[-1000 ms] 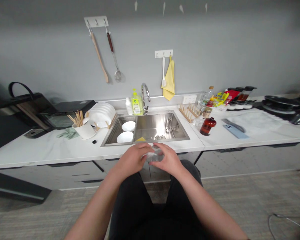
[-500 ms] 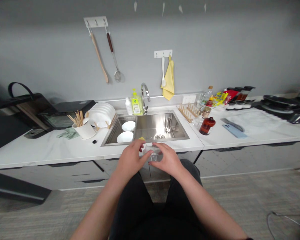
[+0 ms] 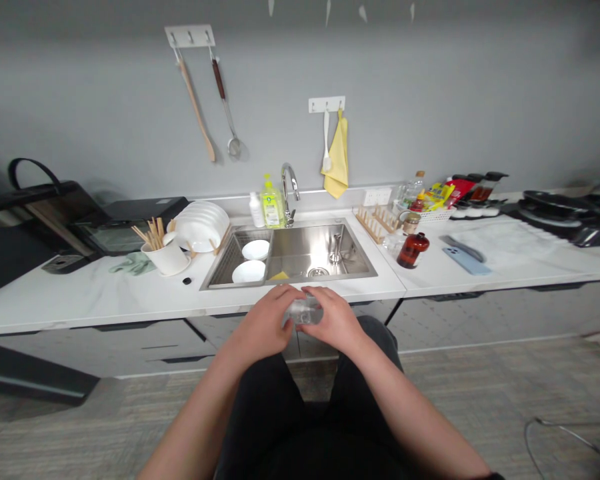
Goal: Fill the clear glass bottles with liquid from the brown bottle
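Note:
In front of the counter edge, a small clear glass-like container point(image 3: 305, 311) is held between my two hands. My left hand point(image 3: 266, 325) curls around its left side, with the fingers at the upper rim. From the other side my right hand point(image 3: 338, 321) grips it, thumb below and fingers above. The container's exact kind is hard to make out, as the hands cover its ends. Just beyond is the steel sink point(image 3: 305, 243), with a yellow sponge point(image 3: 280, 275) lying in it. Two white bowls point(image 3: 256, 250) sit in its left side basket.
On the left stand a chopstick holder point(image 3: 166, 259) and racked white plates point(image 3: 200, 227). Dish soap point(image 3: 272, 207) is beside the faucet point(image 3: 289, 193). A wooden rack point(image 3: 373, 225), a brown bottle point(image 3: 413, 251) and a blue phone point(image 3: 467, 261) lie to the right.
My left hand has closed in around the container's left side, its thumb drawn back from across the front. The right hand keeps its grip. The view has shifted slightly.

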Action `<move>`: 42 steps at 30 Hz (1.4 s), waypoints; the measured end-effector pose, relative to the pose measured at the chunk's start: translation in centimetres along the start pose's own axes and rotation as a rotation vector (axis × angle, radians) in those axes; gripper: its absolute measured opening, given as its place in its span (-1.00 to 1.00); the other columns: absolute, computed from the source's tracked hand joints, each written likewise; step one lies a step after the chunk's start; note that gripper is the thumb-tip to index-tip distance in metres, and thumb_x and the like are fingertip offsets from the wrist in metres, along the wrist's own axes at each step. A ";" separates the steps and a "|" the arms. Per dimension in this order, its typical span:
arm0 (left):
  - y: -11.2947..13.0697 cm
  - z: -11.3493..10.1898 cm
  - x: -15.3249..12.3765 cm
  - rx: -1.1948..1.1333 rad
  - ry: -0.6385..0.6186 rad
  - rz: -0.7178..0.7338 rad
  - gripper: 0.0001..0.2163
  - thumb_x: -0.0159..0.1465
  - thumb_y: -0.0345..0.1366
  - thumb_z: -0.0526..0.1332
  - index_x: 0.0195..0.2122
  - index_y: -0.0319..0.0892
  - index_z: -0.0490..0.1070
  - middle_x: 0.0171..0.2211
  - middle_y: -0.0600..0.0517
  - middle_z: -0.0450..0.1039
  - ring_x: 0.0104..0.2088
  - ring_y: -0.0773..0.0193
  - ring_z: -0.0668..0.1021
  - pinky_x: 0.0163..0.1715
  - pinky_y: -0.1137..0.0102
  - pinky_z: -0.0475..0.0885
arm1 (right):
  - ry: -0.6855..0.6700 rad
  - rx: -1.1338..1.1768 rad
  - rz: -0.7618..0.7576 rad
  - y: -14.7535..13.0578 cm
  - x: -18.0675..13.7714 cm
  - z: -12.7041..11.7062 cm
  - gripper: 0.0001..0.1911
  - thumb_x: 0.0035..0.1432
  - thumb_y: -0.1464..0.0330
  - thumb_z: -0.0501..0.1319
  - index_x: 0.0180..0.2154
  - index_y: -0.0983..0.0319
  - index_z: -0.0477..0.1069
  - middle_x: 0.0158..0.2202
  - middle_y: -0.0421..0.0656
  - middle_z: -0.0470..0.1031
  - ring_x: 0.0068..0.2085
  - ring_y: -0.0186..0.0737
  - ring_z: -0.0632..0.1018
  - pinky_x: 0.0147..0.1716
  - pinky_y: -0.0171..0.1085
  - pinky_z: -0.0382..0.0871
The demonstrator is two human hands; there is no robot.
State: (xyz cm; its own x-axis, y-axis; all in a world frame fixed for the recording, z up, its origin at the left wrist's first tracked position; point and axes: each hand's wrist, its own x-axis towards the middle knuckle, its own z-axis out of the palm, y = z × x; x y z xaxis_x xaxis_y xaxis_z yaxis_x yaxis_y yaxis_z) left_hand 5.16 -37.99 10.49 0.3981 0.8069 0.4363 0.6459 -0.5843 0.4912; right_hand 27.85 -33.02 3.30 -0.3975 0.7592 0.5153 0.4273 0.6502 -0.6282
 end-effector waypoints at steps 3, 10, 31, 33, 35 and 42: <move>-0.2 0.1 -0.1 0.027 0.062 -0.039 -0.59 0.35 -0.30 0.42 0.23 -0.01 0.60 0.10 -0.15 0.70 0.11 -0.16 0.72 0.20 -0.01 0.63 | -0.001 0.014 -0.002 0.1 -0.2 0.1 -0.08 0.04 0.28 0.70 0.41 0.00 0.54 0.29 0.00 0.70 0.25 0.29 0.71 0.33 0.24 0.61; -1.5 -0.1 -0.2 0.121 -0.035 0.058 -0.57 0.30 -0.52 0.32 0.15 0.00 0.62 0.02 -0.12 0.71 0.09 -0.12 0.71 0.12 0.04 0.63 | -0.022 0.021 0.008 -0.2 -0.3 -0.7 -0.05 -0.02 0.22 0.77 0.38 0.03 0.57 0.28 0.02 0.71 0.23 0.28 0.73 0.31 0.22 0.63; -5.6 1.4 -2.7 -0.211 0.079 -0.036 -0.51 0.52 -0.04 0.43 0.42 0.02 0.52 0.35 -0.22 0.61 0.32 -0.13 0.66 0.30 -0.01 0.60 | -0.202 0.551 0.249 1.5 0.4 0.6 0.00 -0.11 0.03 0.80 0.32 0.10 0.61 0.19 -0.02 0.73 0.14 0.16 0.73 0.09 0.01 0.67; -7.2 2.6 -3.7 -0.431 0.124 -0.158 -0.31 0.46 0.03 0.48 0.55 0.04 0.38 0.51 -0.26 0.45 0.46 -0.20 0.57 0.38 -0.08 0.56 | -0.151 0.632 0.297 2.2 0.3 2.4 0.06 -0.09 0.03 0.80 0.40 0.05 0.55 0.34 0.03 0.64 0.23 0.19 0.69 0.16 0.06 0.67; -8.3 3.6 -4.7 -0.598 0.087 -0.240 -0.27 0.45 0.05 0.49 0.58 0.05 0.35 0.54 -0.25 0.42 0.48 -0.22 0.56 0.43 -0.11 0.54 | -0.169 0.705 0.312 2.6 0.3 4.2 0.09 -0.06 0.04 0.79 0.45 0.01 0.50 0.41 0.04 0.58 0.30 0.22 0.67 0.23 0.12 0.66; -11.2 4.1 -7.0 -0.584 0.180 -0.403 -0.23 0.24 -0.01 0.64 0.43 -0.10 0.51 0.37 -0.26 0.61 0.34 -0.20 0.67 0.43 -0.10 0.54 | -0.294 0.761 0.262 2.9 1.6 8.7 0.22 0.00 0.08 0.77 0.58 -0.05 0.32 0.58 0.09 0.38 0.47 0.28 0.55 0.34 0.21 0.62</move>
State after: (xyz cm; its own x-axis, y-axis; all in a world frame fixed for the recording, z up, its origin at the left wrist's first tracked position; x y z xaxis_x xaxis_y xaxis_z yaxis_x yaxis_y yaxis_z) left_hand -2.20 -36.73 -1.16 0.0574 0.9716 0.2296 0.2468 -0.2366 0.9397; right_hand 21.34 -30.17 -2.72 -0.6018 0.7750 0.1927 -0.0848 0.1779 -0.9804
